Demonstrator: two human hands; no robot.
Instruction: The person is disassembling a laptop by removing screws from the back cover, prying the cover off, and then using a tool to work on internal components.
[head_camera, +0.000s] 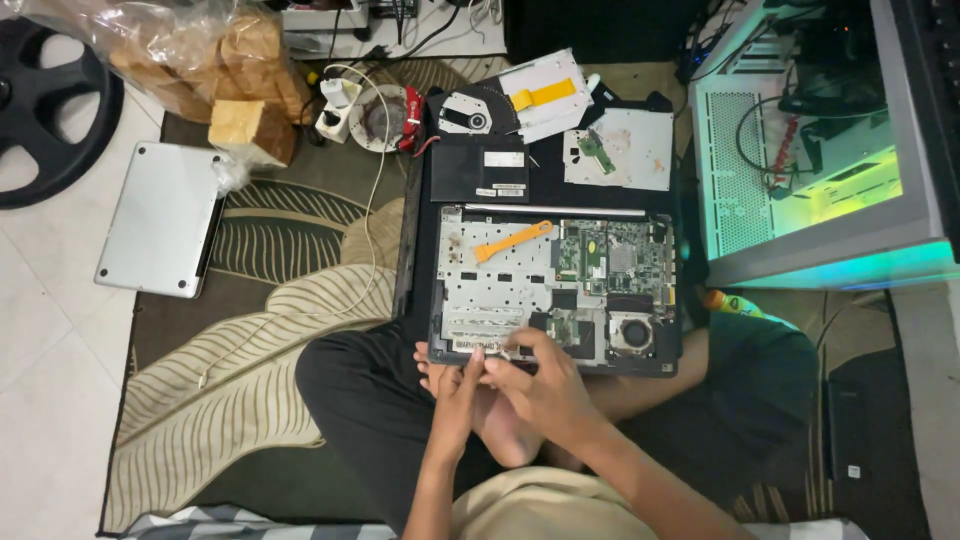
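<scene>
While sitting cross-legged on the leaf-patterned rug (250, 330), working at the near edge of the opened laptop chassis (555, 290), lying across the lap with its bare metal frame and green circuit board (610, 258) facing up. Pressing the left hand (458, 388) and right hand (535, 380) together at that near edge, fingertips pinching at something small there; too small to tell what, and too hidden to tell whether either grip is actually closing on it. Resting on the frame, toward the far left part, an orange plastic pry tool (512, 240). Showing at the chassis's near right corner, a round cooling fan (632, 332). Lying just beyond the far edge, a black battery pack (480, 170), a removed optical drive (470, 112), a white bracket with a yellow strip (545, 95) and a grey cover plate (620, 148). Sitting well apart at the rug's left edge, a closed silver laptop (160, 218). Glowing green off to the right, an open desktop computer case (820, 150).
</scene>
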